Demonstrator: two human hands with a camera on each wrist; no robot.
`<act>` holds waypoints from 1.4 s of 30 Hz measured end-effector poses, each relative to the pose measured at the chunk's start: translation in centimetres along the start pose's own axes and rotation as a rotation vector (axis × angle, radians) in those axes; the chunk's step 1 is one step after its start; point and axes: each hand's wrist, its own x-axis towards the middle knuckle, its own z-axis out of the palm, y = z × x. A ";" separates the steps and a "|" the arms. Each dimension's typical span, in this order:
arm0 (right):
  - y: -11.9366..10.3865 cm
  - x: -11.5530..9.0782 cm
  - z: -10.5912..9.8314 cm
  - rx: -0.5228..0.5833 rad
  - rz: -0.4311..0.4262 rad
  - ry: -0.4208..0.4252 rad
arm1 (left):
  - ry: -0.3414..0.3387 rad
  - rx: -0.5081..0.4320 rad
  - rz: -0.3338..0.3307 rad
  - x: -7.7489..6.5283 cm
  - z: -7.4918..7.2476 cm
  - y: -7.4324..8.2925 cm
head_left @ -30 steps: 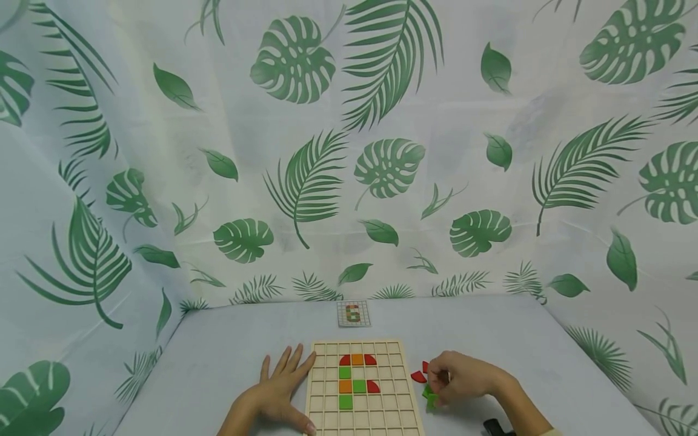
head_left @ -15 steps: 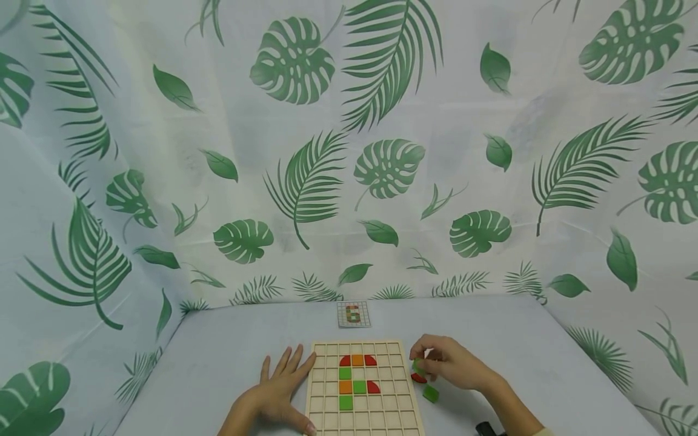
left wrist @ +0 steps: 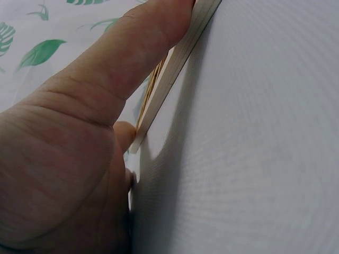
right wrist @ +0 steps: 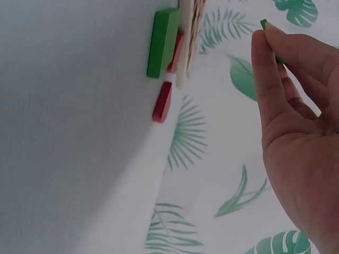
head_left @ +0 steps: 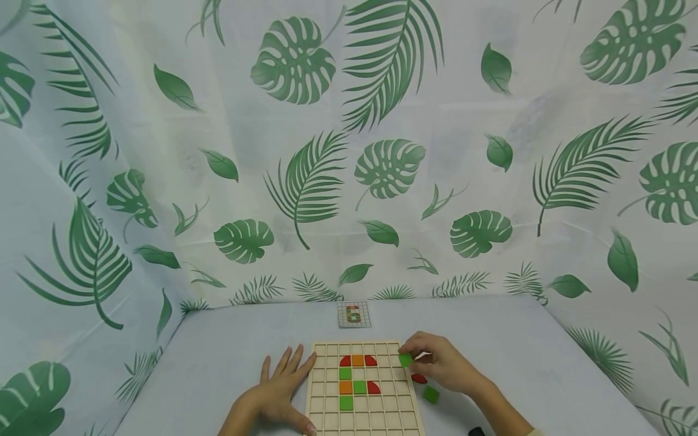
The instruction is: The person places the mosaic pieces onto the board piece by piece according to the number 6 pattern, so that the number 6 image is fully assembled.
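Observation:
My right hand [head_left: 448,364] pinches a green square tile [head_left: 405,360] between thumb and fingers, over the right edge of the wooden grid board [head_left: 327,416]. In the right wrist view the pinched tile's edge [right wrist: 264,24] peeks out at the fingertips. My left hand [head_left: 277,392] lies with fingers spread at the board's left side, its thumb [left wrist: 143,42] on the board's edge. Red quarter-round pieces [head_left: 372,360], orange squares [head_left: 346,387] and green squares [head_left: 346,402] sit in the board's cells.
Right of the board lie a loose green tile [head_left: 431,395] and red pieces [right wrist: 163,103], partly hidden by my right hand in the head view. Behind the board is a card [head_left: 353,314] printed with a coloured 6. A black object [head_left: 476,432] shows at the bottom edge.
My right hand has picked a green tile from the loose pieces and carried it left to the board's edge. My left hand has stayed in place.

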 end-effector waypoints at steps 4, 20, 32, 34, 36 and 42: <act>-0.3 0.3 0.8 -0.024 -0.007 -0.013 | 0.004 -0.008 0.001 0.0 0.1 -0.1; -0.4 1.6 3.2 -0.230 -0.204 0.087 | 0.014 0.000 -0.003 0.2 0.4 -0.3; -1.3 1.3 4.1 -0.240 -0.079 -0.037 | -0.004 -0.013 0.002 -0.3 0.9 -0.4; -1.1 1.3 4.3 -0.241 -0.089 -0.041 | -0.008 -0.010 0.004 -0.3 1.0 -0.5; -1.0 1.4 4.5 -0.244 -0.100 -0.039 | -0.006 -0.003 0.005 -0.2 1.0 -0.6; -1.9 2.8 4.2 -0.247 -0.071 -0.089 | 0.007 0.036 -0.006 0.3 0.2 -0.5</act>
